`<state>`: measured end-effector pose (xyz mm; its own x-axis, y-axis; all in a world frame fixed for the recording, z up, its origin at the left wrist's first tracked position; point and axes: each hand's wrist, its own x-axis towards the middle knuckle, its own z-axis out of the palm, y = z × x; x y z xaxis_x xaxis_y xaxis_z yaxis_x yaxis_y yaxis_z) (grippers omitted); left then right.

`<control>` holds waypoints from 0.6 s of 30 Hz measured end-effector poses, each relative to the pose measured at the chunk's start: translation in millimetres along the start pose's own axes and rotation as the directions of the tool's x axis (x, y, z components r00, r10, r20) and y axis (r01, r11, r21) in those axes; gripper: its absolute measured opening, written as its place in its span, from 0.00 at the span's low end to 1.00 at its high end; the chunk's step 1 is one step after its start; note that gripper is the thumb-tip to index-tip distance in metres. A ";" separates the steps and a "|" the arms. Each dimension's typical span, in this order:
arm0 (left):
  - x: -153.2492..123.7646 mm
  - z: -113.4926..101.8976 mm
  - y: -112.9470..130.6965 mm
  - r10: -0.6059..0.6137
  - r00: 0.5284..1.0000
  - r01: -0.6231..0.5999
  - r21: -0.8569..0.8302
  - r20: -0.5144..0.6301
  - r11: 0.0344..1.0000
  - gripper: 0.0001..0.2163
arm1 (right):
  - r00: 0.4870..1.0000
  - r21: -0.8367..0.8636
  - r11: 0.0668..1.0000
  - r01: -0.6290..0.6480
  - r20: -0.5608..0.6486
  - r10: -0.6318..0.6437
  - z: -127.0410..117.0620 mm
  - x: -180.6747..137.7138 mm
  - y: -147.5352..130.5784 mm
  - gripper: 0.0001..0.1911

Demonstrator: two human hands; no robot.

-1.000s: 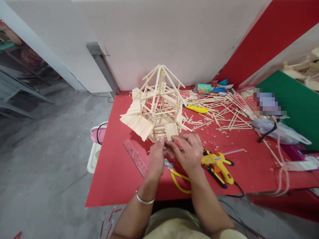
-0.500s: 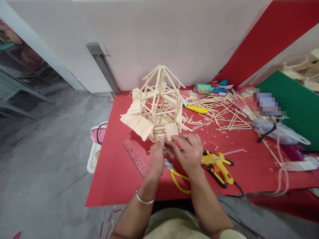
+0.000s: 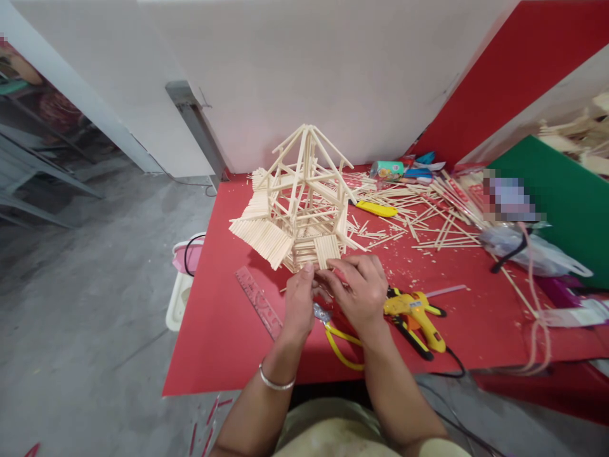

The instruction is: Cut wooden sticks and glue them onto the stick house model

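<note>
A pavilion model built of thin wooden sticks (image 3: 304, 190) stands on the red table, its peaked roof frame bare and some lower panels covered with sticks. At its near edge, my left hand (image 3: 301, 301) and my right hand (image 3: 359, 289) meet with fingers curled, next to a small panel of sticks (image 3: 327, 249). Both are closed; whatever lies between the fingertips is hidden or too small to name. Just below them lie yellow-handled scissors (image 3: 340, 349), partly covered by my right arm. A clear ruler (image 3: 259, 301) rests left of my left hand.
Right of my right hand lies a yellow glue gun (image 3: 416, 314) with a cord. Behind are a yellow utility knife (image 3: 375, 209), many loose sticks (image 3: 428, 209) and a green-labelled bottle (image 3: 387, 170). A plastic bag (image 3: 523, 247) and a green board (image 3: 566, 209) stand at the right.
</note>
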<state>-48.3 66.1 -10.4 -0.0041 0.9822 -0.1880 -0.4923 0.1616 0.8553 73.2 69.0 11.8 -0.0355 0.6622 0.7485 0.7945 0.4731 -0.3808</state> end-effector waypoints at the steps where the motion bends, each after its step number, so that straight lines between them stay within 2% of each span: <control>1: -0.1 0.0 0.0 0.000 1.000 0.000 0.000 0.001 1.000 0.21 | 1.000 -0.001 1.000 0.000 0.000 0.000 0.0 0.1 0.1 0.08; 18: 0.0 -0.5 0.0 -0.014 1.000 0.014 0.001 0.002 1.000 0.21 | 1.000 0.004 1.000 0.003 0.008 -0.003 -0.5 0.2 0.3 0.08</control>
<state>-48.7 66.1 -10.7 0.0050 0.9799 -0.1992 -0.4914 0.1759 0.8530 73.7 69.0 12.1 -0.0431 0.6655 0.7452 0.7920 0.4774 -0.3805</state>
